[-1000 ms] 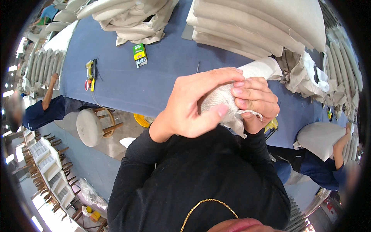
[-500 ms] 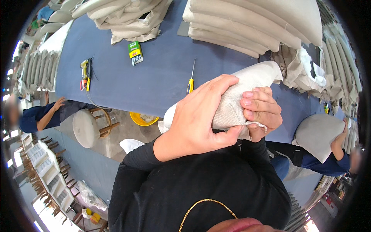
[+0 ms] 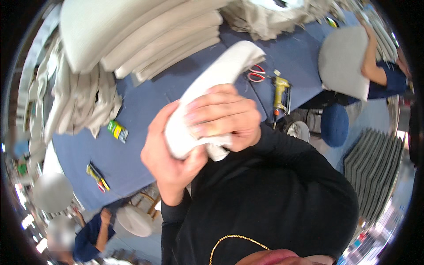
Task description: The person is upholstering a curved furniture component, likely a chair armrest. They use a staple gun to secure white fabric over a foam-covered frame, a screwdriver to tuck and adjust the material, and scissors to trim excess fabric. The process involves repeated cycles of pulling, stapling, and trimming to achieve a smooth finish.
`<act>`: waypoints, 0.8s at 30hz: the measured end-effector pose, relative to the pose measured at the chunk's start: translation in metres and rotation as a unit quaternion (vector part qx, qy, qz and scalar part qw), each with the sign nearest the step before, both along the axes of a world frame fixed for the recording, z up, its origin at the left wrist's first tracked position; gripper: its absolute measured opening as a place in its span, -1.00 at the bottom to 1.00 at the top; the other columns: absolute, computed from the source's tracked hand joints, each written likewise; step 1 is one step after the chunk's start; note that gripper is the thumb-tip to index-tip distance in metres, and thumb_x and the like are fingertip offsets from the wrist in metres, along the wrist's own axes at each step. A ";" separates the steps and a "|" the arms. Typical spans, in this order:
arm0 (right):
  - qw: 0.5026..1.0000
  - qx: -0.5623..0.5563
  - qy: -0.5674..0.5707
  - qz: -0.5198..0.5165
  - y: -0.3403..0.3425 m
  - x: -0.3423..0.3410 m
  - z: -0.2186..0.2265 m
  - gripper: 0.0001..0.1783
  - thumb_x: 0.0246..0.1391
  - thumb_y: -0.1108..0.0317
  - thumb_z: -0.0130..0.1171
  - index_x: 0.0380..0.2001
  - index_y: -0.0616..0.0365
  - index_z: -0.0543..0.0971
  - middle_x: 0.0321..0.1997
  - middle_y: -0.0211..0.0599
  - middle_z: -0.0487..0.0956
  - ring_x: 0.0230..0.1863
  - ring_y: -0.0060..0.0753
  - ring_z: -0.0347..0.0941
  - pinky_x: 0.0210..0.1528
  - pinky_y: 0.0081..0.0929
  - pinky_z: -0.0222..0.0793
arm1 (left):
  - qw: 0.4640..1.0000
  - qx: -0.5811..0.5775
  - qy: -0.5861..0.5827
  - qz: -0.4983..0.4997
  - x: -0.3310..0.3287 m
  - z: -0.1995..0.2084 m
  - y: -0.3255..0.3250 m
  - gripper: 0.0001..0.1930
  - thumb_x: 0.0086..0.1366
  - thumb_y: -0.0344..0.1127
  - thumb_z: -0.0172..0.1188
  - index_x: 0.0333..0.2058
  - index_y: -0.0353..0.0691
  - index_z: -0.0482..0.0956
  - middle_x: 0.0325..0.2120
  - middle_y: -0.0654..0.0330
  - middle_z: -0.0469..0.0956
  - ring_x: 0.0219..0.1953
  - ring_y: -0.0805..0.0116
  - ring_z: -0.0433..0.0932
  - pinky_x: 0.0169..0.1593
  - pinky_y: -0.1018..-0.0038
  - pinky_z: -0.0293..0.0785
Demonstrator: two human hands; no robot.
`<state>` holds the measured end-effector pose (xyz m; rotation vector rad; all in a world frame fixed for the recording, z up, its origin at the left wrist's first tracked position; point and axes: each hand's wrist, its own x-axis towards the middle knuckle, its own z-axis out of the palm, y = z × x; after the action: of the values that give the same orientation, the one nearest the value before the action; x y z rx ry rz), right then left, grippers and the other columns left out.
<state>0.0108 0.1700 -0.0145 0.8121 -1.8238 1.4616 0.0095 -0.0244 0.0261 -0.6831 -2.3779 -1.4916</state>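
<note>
A cream fabric-covered pad is held up in front of me, tilted with its far end raised to the right and loose cloth at its near edge. My left hand is closed round its near left side, thumb along the lower edge. Across its right side lie the bent fingers of my right hand, gripping the cloth. Beyond the pad, scissors with red handles and a yellow staple gun lie on the blue table. Motion slightly blurs my hands and the pad.
Thick beige pads are stacked at the far left, beside draped beige fabric. A green-and-yellow box and another yellow tool lie on the table. At right, a co-worker's arm holds a grey seat pad; another person is lower left.
My view has swung to the right, bringing the scissors and staple gun into sight. The pad now tilts differently, its inner side turned away; both hands still grip it.
</note>
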 end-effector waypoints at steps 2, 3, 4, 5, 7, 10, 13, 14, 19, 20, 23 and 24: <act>0.999 0.005 -0.041 0.016 0.007 0.007 0.008 -0.67 0.14 0.45 0.30 -0.04 -0.05 0.82 0.08 -0.37 0.79 0.23 -0.26 0.66 0.31 -0.23 0.36 | 0.999 0.017 -0.009 0.025 0.005 0.000 0.007 -0.33 0.08 -0.12 0.45 0.12 -0.43 0.61 -0.02 -0.07 0.73 -0.03 0.10 0.76 0.07 0.29 0.65; 0.998 -0.011 -0.053 0.028 0.007 0.007 0.009 -0.66 0.13 0.47 0.30 -0.05 -0.06 0.82 0.08 -0.40 0.79 0.25 -0.29 0.66 0.32 -0.25 0.35 | 1.000 0.010 -0.004 0.020 0.003 0.000 0.010 -0.33 0.08 -0.11 0.45 0.12 -0.43 0.61 -0.03 -0.06 0.73 -0.04 0.10 0.76 0.06 0.29 0.65; 0.998 -0.009 -0.050 0.022 0.014 0.008 0.010 -0.71 0.15 0.44 0.32 -0.07 -0.01 0.82 0.05 -0.33 0.80 0.22 -0.22 0.68 0.30 -0.23 0.37 | 1.000 0.003 0.000 0.017 0.002 0.002 0.014 -0.34 0.09 -0.11 0.44 0.12 -0.43 0.61 -0.04 -0.06 0.73 -0.04 0.10 0.76 0.06 0.29 0.65; 0.999 -0.009 -0.046 0.024 0.019 0.007 0.011 -0.75 0.16 0.42 0.34 -0.10 0.04 0.82 0.02 -0.25 0.80 0.18 -0.15 0.70 0.28 -0.21 0.39 | 1.000 -0.008 0.005 0.023 0.003 0.004 0.015 -0.34 0.10 -0.10 0.44 0.11 -0.43 0.61 -0.05 -0.06 0.73 -0.05 0.10 0.76 0.06 0.29 0.65; 0.998 -0.016 -0.047 0.029 0.024 0.002 0.014 -0.78 0.18 0.40 0.36 -0.12 0.11 0.82 -0.01 -0.15 0.80 0.15 -0.07 0.71 0.26 -0.17 0.42 | 1.000 -0.022 0.011 0.010 -0.001 0.008 0.021 -0.33 0.05 -0.11 0.48 0.11 -0.38 0.62 -0.06 -0.04 0.74 -0.08 0.10 0.77 0.03 0.30 0.66; 0.997 -0.040 -0.066 0.020 0.039 -0.004 0.010 -0.76 0.16 0.43 0.35 -0.10 0.12 0.81 0.02 -0.15 0.80 0.16 -0.09 0.70 0.26 -0.18 0.44 | 0.997 -0.061 0.036 0.000 -0.017 0.011 0.034 -0.35 0.01 -0.13 0.51 0.09 -0.30 0.64 -0.08 0.00 0.74 -0.11 0.08 0.78 0.00 0.31 0.67; 0.993 -0.069 -0.096 -0.006 0.050 -0.012 0.011 -0.75 0.16 0.50 0.33 -0.09 0.15 0.81 0.03 -0.19 0.80 0.16 -0.18 0.70 0.25 -0.25 0.47 | 0.995 -0.081 0.065 0.005 -0.027 0.021 0.056 -0.44 0.04 -0.17 0.53 0.03 -0.18 0.63 -0.16 0.08 0.74 -0.17 0.02 0.76 -0.07 0.30 0.67; 0.991 -0.077 -0.107 -0.009 0.055 -0.014 0.011 -0.75 0.17 0.50 0.33 -0.09 0.16 0.80 0.03 -0.18 0.80 0.15 -0.18 0.70 0.25 -0.26 0.47 | 0.995 -0.083 0.054 0.010 -0.031 0.021 0.064 -0.45 0.04 -0.16 0.53 0.03 -0.16 0.63 -0.18 0.09 0.74 -0.17 0.00 0.76 -0.08 0.29 0.67; 0.979 -0.134 -0.155 -0.008 0.069 -0.027 0.010 -0.77 0.21 0.50 0.36 -0.07 0.19 0.79 0.04 -0.16 0.79 0.11 -0.22 0.71 0.26 -0.32 0.50 | 0.994 -0.105 0.026 0.020 -0.044 0.025 0.082 -0.47 0.07 -0.12 0.53 0.01 -0.13 0.63 -0.21 0.06 0.75 -0.17 -0.03 0.76 -0.10 0.25 0.66; 0.978 -0.145 -0.152 0.009 0.071 -0.029 0.010 -0.77 0.22 0.49 0.36 -0.07 0.18 0.80 0.05 -0.15 0.79 0.12 -0.22 0.71 0.25 -0.34 0.51 | 0.994 -0.105 0.024 0.019 -0.047 0.025 0.085 -0.47 0.08 -0.12 0.52 0.02 -0.13 0.64 -0.21 0.05 0.75 -0.18 -0.04 0.76 -0.09 0.25 0.66; 0.976 -0.156 -0.150 0.018 0.077 -0.035 0.011 -0.79 0.24 0.48 0.37 -0.08 0.25 0.79 0.03 -0.14 0.80 0.07 -0.31 0.72 0.17 -0.41 0.54 | 0.993 -0.114 0.040 0.014 -0.051 0.026 0.091 -0.49 0.10 -0.14 0.48 0.03 -0.14 0.63 -0.22 0.03 0.75 -0.20 -0.04 0.76 -0.11 0.24 0.66; 0.971 -0.165 -0.172 0.022 0.078 -0.035 0.013 -0.80 0.25 0.47 0.37 -0.08 0.27 0.79 0.02 -0.14 0.80 0.05 -0.35 0.71 0.15 -0.43 0.55 | 0.992 -0.118 0.049 0.013 -0.053 0.026 0.092 -0.49 0.11 -0.15 0.47 0.03 -0.15 0.63 -0.22 0.02 0.74 -0.21 -0.05 0.75 -0.12 0.24 0.65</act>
<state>-0.0244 0.2477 -0.0019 0.4567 -1.7360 1.9661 -0.0431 0.0673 0.0519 -0.7553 -2.4993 -1.1492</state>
